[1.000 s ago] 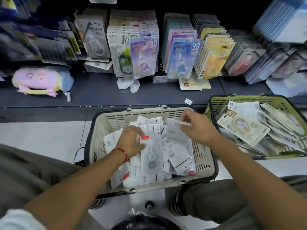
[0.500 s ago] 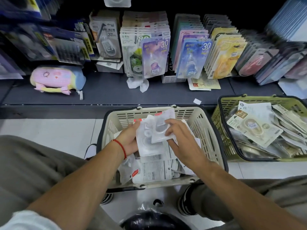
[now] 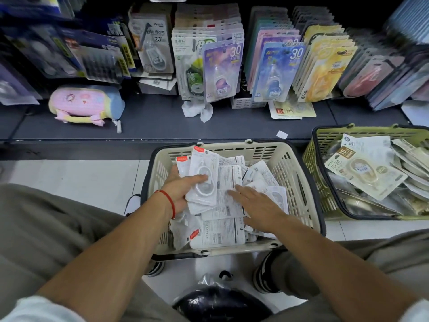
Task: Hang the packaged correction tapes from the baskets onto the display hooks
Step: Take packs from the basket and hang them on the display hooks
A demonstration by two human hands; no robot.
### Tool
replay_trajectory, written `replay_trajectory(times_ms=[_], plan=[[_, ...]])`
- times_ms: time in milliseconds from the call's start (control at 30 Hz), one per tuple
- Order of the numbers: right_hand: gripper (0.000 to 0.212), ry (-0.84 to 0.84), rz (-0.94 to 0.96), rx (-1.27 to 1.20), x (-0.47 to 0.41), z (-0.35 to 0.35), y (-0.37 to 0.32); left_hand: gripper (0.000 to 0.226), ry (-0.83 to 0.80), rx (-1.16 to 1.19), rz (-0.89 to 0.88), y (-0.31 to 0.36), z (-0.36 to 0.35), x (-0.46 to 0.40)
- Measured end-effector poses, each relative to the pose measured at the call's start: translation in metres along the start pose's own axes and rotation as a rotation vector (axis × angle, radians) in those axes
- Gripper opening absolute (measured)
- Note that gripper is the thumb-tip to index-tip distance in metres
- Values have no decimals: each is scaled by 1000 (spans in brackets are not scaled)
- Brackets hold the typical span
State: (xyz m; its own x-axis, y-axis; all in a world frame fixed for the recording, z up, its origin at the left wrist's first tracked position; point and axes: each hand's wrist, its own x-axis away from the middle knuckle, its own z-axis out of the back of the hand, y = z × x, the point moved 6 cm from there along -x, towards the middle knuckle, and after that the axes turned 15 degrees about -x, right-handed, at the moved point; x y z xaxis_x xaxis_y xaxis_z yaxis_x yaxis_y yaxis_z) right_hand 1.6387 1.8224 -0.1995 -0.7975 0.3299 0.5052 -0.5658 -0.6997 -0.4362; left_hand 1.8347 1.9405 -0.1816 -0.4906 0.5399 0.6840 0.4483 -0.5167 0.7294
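Observation:
A cream basket (image 3: 287, 159) on the floor in front of me is full of white packaged correction tapes (image 3: 220, 233). My left hand (image 3: 183, 189) grips a small stack of these packs (image 3: 204, 180) over the basket's left side, thumb across the top one. My right hand (image 3: 257, 205) lies flat with straight fingers on the loose packs in the basket's middle. Filled display hooks (image 3: 274, 56) with coloured tape packs hang above the dark shelf.
A green basket (image 3: 325, 182) with beige tape packs stands at the right. On the dark shelf (image 3: 151, 124) lie a pink and blue pencil pouch (image 3: 86, 103), crumpled plastic (image 3: 197, 110) and loose cards. A dark bag (image 3: 220, 303) sits between my feet.
Both hands were sorting packs in the basket. The left hand has gathered a stack and holds it; the right hand let go and dropped flat onto the loose packs.

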Motion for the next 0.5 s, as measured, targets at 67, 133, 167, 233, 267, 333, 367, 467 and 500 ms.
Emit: replay_trajectory(times_ms=[67,133,167,233,267,333,367,467,500], plan=[[106,40,-10,39,-4,-13,2,72,2,9,-20,3,4,2],[108,102,21,61,-6,-18,3,70,1,0,-53,8,5,5],[104,110,40,46,-6,-17,5,68,1,-9,-76,12,6,6],[79,93,93,-99,-4,-6,7,64,2,-51,-129,20,7,9],[61,119,124,-213,-1,6,7,63,5,-86,-160,26,9,9],[31,241,125,-410,6,38,9,60,17,-175,-228,38,13,8],[24,310,99,-469,11,54,11,58,24,-222,-256,43,14,7],[13,440,17,-690,21,95,21,62,46,-366,-304,49,9,10],[12,444,4,-781,24,105,24,64,42,-407,-306,48,5,12]])
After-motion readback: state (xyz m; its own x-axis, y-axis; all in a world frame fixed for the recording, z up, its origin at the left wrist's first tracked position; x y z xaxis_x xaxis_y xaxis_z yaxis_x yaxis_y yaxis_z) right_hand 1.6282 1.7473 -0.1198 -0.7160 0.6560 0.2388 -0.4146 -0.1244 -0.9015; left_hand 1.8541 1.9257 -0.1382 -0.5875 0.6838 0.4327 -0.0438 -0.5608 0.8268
